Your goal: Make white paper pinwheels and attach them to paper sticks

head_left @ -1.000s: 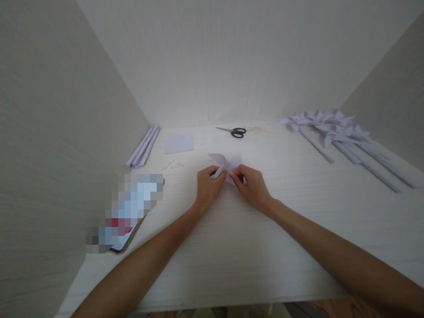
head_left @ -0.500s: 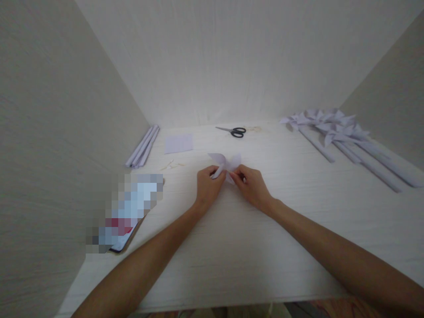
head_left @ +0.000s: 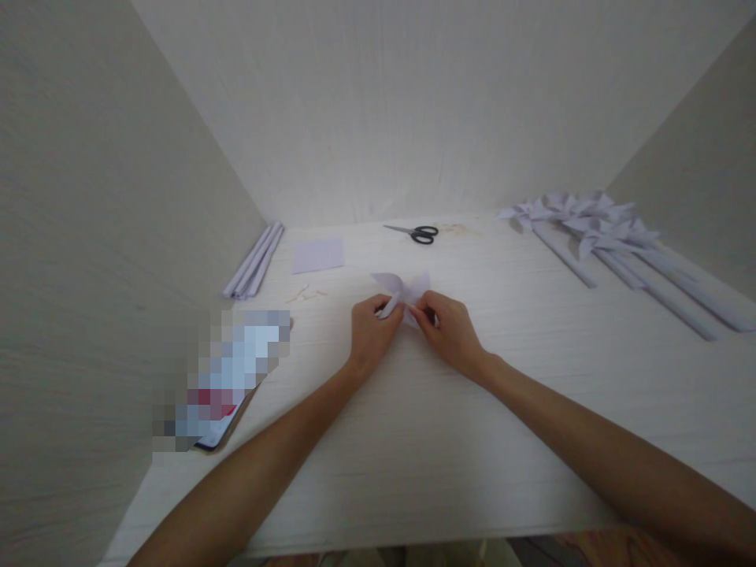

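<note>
A: Hands?
B: Left hand (head_left: 371,329) and right hand (head_left: 450,331) meet mid-worktop (head_left: 413,441), both on one pale lilac folded paper piece (head_left: 407,290). It sits at the centre of the worktop, its flaps sticking out on the far side of the fingers.

A: Grip state?
B: Left grip pinches a folded flap at the near left of the piece, thumb against fingers. Right grip is pressed together on the right part of the piece, fingertips curled in. Whether the piece touches the worktop, cannot tell.

A: What's around?
B: Far centre: black-handled scissors (head_left: 413,232), lying flat, well apart from the hands. Far left: a flat lilac paper square (head_left: 319,255). Left of that, along the left wall: a bundle of rolled paper sticks (head_left: 255,261). Between the square and the left hand: a few small thin wooden bits (head_left: 305,295), too small to identify.

A: Right side?
B: A row of finished paper pinwheels (head_left: 596,224) on long rolled stems, heads far, stems running near-right.

A: Near left?
B: A flat blurred-out item (head_left: 227,378) by the left wall, beside the left forearm.

A: Anything blocking? Containers?
B: Nothing between the hands and the other things. The only enclosure is the pale walls on three sides of the worktop.
</note>
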Action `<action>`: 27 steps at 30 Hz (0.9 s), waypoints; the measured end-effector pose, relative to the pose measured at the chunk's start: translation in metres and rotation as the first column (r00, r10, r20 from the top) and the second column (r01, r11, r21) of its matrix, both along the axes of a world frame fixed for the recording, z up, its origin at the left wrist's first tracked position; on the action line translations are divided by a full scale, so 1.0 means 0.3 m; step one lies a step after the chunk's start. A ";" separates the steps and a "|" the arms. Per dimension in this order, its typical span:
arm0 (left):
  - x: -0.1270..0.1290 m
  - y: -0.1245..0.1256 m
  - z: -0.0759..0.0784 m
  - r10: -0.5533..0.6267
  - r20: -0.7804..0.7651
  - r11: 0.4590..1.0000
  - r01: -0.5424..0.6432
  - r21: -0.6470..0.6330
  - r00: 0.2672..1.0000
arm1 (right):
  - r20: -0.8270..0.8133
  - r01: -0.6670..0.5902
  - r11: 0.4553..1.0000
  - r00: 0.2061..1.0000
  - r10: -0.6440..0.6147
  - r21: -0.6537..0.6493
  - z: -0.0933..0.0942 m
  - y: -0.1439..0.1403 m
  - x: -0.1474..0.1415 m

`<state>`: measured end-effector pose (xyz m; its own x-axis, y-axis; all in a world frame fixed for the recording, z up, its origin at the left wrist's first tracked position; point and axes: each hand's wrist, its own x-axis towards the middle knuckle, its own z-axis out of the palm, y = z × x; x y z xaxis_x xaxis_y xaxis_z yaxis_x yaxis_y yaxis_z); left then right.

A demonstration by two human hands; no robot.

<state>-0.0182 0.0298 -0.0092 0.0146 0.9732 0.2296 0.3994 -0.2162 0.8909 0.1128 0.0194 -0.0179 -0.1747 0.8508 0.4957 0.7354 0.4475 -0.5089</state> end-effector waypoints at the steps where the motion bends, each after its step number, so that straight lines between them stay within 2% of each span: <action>1: 0.000 0.000 0.000 -0.001 -0.002 1.000 0.001 -0.001 1.000 | 0.002 0.001 1.000 1.000 -0.001 0.001 0.000 0.000 0.000; 6: 0.002 0.000 0.005 0.002 -0.011 1.000 -0.002 -0.003 1.000 | -0.006 0.006 1.000 1.000 -0.006 -0.006 -0.002 0.001 0.001; 11: 0.000 -0.005 0.008 0.002 -0.010 1.000 -0.002 -0.004 1.000 | -0.055 0.033 0.996 0.998 -0.038 -0.082 -0.002 0.002 0.001; 19: 0.001 -0.005 0.006 -0.002 -0.024 1.000 0.002 0.002 1.000 | -0.018 0.037 0.992 0.999 -0.039 -0.118 0.007 0.001 0.000; 27: 0.002 -0.006 0.006 -0.003 0.007 1.000 0.003 -0.001 1.000 | -0.027 0.026 0.998 0.999 -0.027 -0.056 0.005 -0.001 0.000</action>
<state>-0.0174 0.0281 -0.0073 0.0164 0.9733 0.2288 0.3928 -0.2167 0.8937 0.1127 0.0193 -0.0164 -0.1384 0.8811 0.4522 0.7316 0.3987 -0.5530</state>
